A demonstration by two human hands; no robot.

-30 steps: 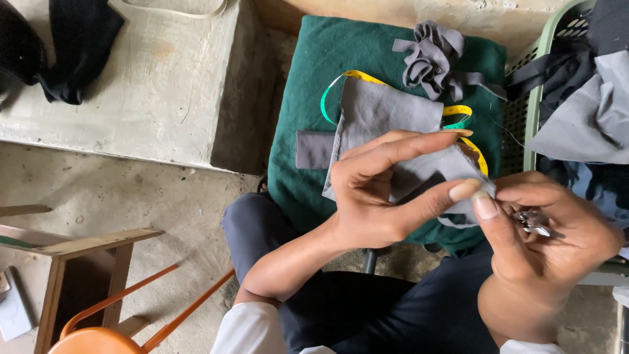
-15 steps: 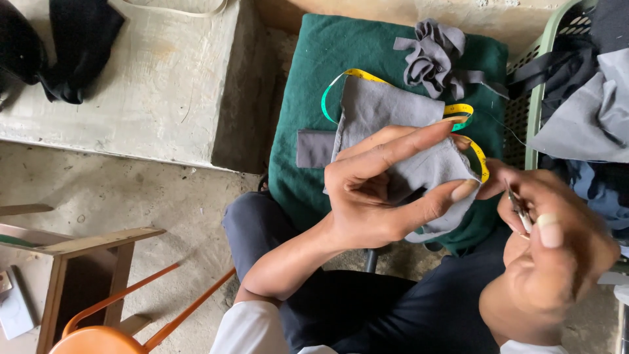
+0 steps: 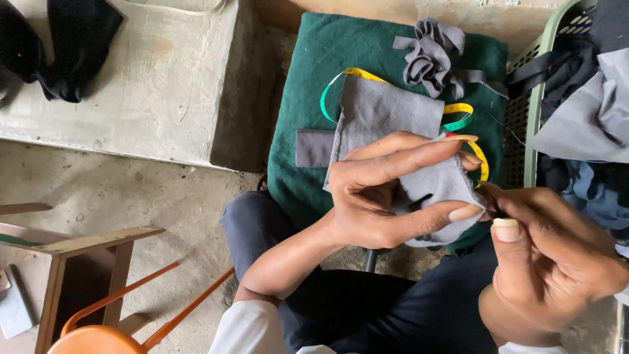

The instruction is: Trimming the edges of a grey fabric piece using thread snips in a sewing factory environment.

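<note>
- Your left hand (image 3: 380, 196) grips the grey cloth piece (image 3: 393, 124), thumb and fingers pinched along its lower right edge.
- Your right hand (image 3: 550, 255) is curled narrow, fingertips touching that same edge beside your left thumb; whether it pinches something small, I cannot tell.
- Beyond your hands, the cloth lies over a yellow-green tape measure (image 3: 468, 118) on a green cushion (image 3: 341, 59).
- A bundle of grey strips (image 3: 432, 56) sits farther off; a green basket (image 3: 544, 65) stands right of your right hand.
</note>
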